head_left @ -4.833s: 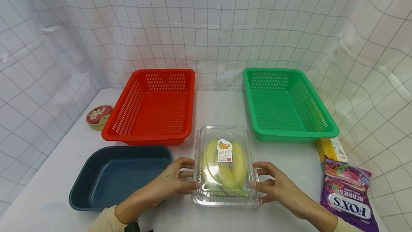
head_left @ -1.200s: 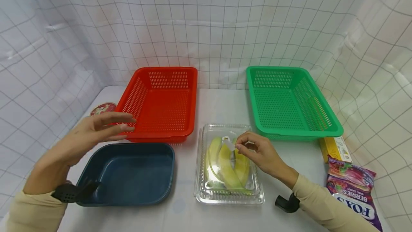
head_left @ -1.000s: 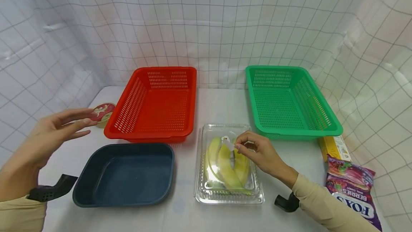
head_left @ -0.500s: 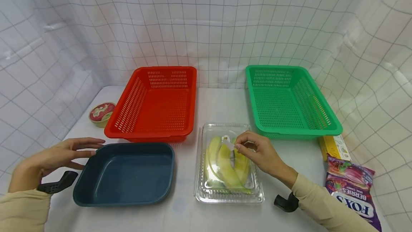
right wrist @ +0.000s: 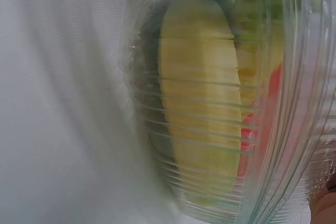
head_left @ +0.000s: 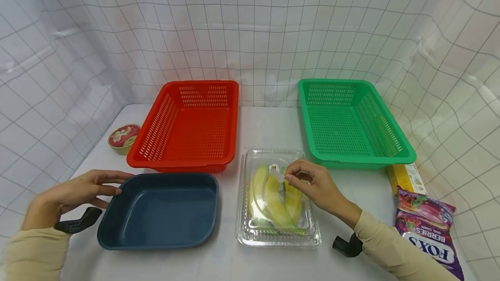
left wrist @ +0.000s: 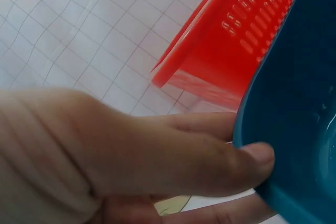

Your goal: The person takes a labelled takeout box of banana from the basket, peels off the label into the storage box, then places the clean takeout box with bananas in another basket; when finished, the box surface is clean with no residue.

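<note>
My left hand (head_left: 87, 189) pinches the left rim of a dark blue plastic basin (head_left: 156, 246). In the left wrist view its thumb (left wrist: 257, 156) lies inside the rim, with fingers outside. My right hand (head_left: 318, 185) pinches a small white label (head_left: 278, 174), partly lifted from the lid of a clear plastic clamshell box (head_left: 278, 242). The box sits shut on the table, with bananas (head_left: 275, 205) inside. The right wrist view shows the box's ribbed side close up, and only a bit of the hand (right wrist: 323, 208) at the edge.
Behind the basin stands a red basket (head_left: 181, 164), with a round red-lidded tub (head_left: 123, 138) at its left. A green basket (head_left: 357, 160) stands back right. Beside it lie a yellow box (head_left: 406, 180) and a purple candy bag (head_left: 425, 229).
The right hand has gone from the box's side to the label and lifted part of it. My left hand left the box, came down to the basin and gripped its rim; the basin slid slightly right.
</note>
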`<state>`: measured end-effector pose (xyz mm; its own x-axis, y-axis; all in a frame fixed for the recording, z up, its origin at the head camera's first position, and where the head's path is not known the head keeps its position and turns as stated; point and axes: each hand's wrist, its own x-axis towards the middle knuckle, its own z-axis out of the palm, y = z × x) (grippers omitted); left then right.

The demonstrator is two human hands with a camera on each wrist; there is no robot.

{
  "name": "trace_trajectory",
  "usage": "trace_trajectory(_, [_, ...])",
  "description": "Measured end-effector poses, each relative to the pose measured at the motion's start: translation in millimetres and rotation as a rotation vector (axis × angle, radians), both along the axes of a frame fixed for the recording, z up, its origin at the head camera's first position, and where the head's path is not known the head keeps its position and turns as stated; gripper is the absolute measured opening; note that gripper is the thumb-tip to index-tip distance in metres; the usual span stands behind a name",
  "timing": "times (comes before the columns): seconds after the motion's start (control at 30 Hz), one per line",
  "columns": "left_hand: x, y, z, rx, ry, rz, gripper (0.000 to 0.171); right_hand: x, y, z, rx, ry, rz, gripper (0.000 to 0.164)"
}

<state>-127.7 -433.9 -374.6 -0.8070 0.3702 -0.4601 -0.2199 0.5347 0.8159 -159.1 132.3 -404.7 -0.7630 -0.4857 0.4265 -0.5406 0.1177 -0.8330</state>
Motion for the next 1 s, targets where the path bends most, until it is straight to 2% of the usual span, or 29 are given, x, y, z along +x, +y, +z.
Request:
trace_trajectory(0.23, [-4.0, 11, -4.6, 0.035, -0.004, -0.019, 0.055, 0.4, -1, -1.2, 0.01, 0.01, -0.01, 0.013])
trace_trajectory(0.47, [-6.2, 18, -8.8, 0.038, -0.008, -0.006, 0.057, -0.1, -1, -1.2, 0.021, 0.014, -0.014, 0.014])
trace_trajectory(1.0, [-8.8, 25, -10.9, 0.078, -0.013, 0.0, 0.055, 1.0, -5, 3.2, 0.026, 0.051, 0.001, 0.014])
